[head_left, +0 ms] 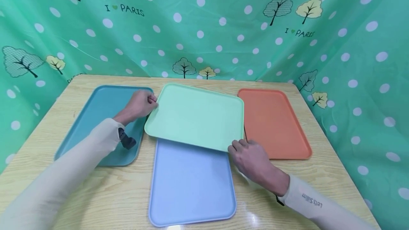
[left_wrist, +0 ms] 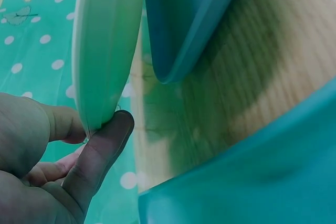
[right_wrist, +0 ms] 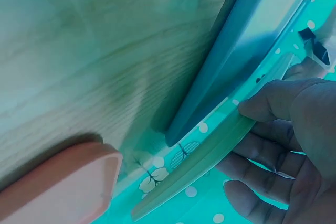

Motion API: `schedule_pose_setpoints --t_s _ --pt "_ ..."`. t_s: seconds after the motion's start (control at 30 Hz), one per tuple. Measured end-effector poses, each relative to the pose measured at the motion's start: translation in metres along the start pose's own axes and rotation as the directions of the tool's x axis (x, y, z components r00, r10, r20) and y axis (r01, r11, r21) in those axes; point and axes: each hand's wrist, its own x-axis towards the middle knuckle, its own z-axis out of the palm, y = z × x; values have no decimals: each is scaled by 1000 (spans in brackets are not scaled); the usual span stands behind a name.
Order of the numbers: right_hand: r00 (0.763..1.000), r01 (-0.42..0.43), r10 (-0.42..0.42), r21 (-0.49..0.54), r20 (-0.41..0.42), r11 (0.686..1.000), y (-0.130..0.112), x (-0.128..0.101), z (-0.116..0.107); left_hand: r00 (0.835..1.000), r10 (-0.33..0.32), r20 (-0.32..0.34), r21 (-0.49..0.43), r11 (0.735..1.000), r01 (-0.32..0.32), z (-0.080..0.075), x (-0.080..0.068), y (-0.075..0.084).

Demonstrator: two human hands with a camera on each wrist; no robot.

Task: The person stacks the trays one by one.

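A mint green tray (head_left: 195, 116) is held above the table, skewed, by both hands. My left hand (head_left: 140, 105) pinches its left edge; the left wrist view shows thumb and fingers (left_wrist: 100, 150) on the mint tray's rim (left_wrist: 105, 45). My right hand (head_left: 250, 159) grips its near right corner; the right wrist view shows fingers (right_wrist: 273, 103) curled round the mint tray's edge (right_wrist: 210, 161). The tray overlaps the far end of a light blue tray (head_left: 191, 184) lying on the table.
A teal tray (head_left: 96, 113) lies at the left and an orange tray (head_left: 274, 123) at the right on the wooden table (head_left: 112, 194). A green dotted curtain (head_left: 204, 27) hangs behind and at both sides.
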Motion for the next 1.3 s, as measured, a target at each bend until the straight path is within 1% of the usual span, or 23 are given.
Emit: schedule_pose_setpoints --t_s 0.13,0.23,0.4,0.7,0.83,0.93,1.07,1.17,1.3 --pt "1000 3 -3 2 0 1000 -4 -2 -2 1000 -1 -1 -4 1000 1 1 -4 -1" --pt "1000 9 -8 7 -15 1000 -7 -4 -4 1000 -2 -4 -3 1000 2 2 -6 -2" --pt "999 26 -25 37 -26 999 -11 -6 -9 1000 -3 -1 -6 1000 3 4 -9 -3" --pt "999 34 -36 65 30 997 -20 -12 -11 1000 21 6 13 1000 -21 6 -16 -4" --pt "999 38 -39 74 10 997 -25 -13 -11 999 33 10 22 999 -33 7 -19 -6" --pt "999 47 -46 81 -4 996 -28 -13 -12 1000 27 16 21 999 -27 8 -20 -7" --pt "998 56 -59 87 28 995 -33 -15 -13 999 26 21 21 999 -26 10 -23 -9" --pt "996 56 -62 94 62 994 -36 -17 -14 999 37 21 26 999 -37 10 -25 -10" --pt "995 59 -67 95 80 994 -40 -18 -15 999 40 23 25 999 -41 12 -26 -11"
